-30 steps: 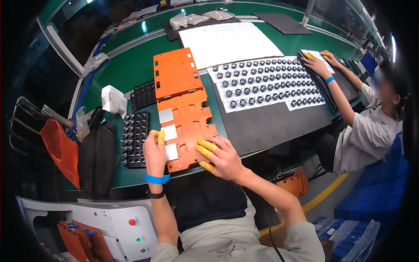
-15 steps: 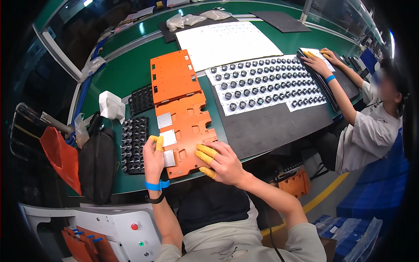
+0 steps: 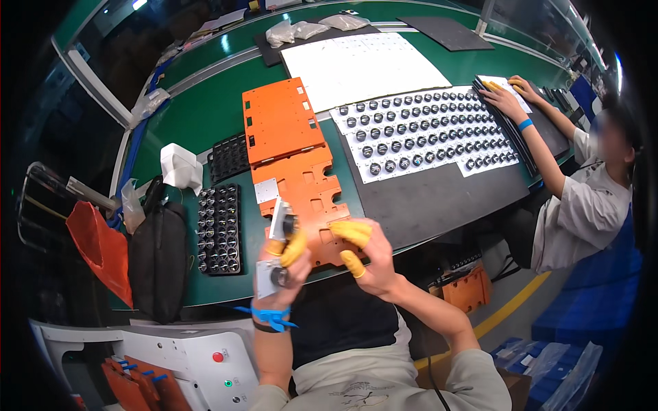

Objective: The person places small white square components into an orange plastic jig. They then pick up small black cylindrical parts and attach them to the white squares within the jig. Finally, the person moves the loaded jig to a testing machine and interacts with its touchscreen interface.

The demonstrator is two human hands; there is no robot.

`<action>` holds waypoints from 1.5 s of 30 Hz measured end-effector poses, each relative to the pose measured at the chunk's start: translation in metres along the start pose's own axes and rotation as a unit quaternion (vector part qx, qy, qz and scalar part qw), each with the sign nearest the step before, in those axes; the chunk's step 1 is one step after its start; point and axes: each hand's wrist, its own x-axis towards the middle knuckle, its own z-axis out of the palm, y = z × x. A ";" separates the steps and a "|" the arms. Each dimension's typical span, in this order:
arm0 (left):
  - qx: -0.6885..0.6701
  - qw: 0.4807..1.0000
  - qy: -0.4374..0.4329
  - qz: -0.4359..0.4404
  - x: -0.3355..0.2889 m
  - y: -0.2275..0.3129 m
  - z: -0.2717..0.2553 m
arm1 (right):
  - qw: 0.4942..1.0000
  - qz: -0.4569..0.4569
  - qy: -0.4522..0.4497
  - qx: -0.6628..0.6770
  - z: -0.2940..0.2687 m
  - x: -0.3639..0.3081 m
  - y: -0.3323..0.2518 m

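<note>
My left hand (image 3: 291,270), with yellow finger cots, is closed on two small white plates. The upper white plate (image 3: 277,218) is tilted up and has a black round part (image 3: 290,223) on one side. The lower white plate (image 3: 265,279) lies against the palm, also with a black round part. Both are above the near end of an orange fixture (image 3: 312,205), whose orange lid (image 3: 282,123) lies folded back. One more white plate (image 3: 266,190) sits on the fixture's left side. My right hand (image 3: 373,264) is empty, fingers apart, over the fixture's near right edge.
Left of the fixture are two black trays, the nearer (image 3: 219,229) holding several round parts. To the right, rows of black round parts on white plates (image 3: 418,130) cover a dark mat (image 3: 439,205). At far right a co-worker's hands (image 3: 504,99) rest on stacked boards.
My left hand has lifted two white plates off the fixture and tipped them up, showing black round parts. My right hand has shifted slightly right and opened.
</note>
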 end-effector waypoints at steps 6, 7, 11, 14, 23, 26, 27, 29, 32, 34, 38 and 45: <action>0.267 0.954 0.132 -0.014 0.020 -0.065 0.027 | 0.997 0.052 0.058 0.023 -0.037 0.025 -0.020; 0.289 0.948 0.132 -0.022 0.024 -0.071 0.030 | 0.994 0.074 0.068 0.031 -0.044 0.023 -0.019; 0.412 0.907 0.091 -0.012 0.049 -0.095 0.023 | 0.971 0.182 0.046 0.145 -0.074 0.010 -0.005; 0.475 0.878 0.055 -0.029 0.060 -0.103 0.016 | 0.947 0.226 0.070 0.220 -0.097 -0.003 0.003; 0.550 0.824 0.124 0.054 0.070 -0.099 0.003 | 0.898 0.142 0.103 -0.404 -0.193 0.002 0.099; 0.538 0.828 0.146 0.057 0.069 -0.094 -0.002 | 0.881 0.125 0.081 -0.449 -0.199 0.004 0.120; 0.540 0.826 0.151 0.057 0.070 -0.093 -0.001 | 0.872 0.114 0.067 -0.471 -0.200 0.005 0.122; 0.548 0.821 0.152 0.059 0.070 -0.092 -0.001 | 0.853 0.100 0.046 -0.510 -0.199 0.007 0.127; 0.555 0.817 0.142 0.060 0.070 -0.092 -0.005 | 0.840 0.108 0.038 -0.530 -0.200 0.011 0.130; 0.548 0.822 0.142 0.061 0.070 -0.093 -0.005 | 0.840 0.102 0.044 -0.531 -0.202 0.014 0.131; 0.554 0.818 0.136 0.076 0.071 -0.095 -0.005 | 0.848 0.121 0.044 -0.514 -0.202 0.014 0.128; 0.274 0.950 0.148 0.026 0.073 -0.112 0.021 | 0.977 0.064 0.043 -0.197 -0.147 0.024 0.022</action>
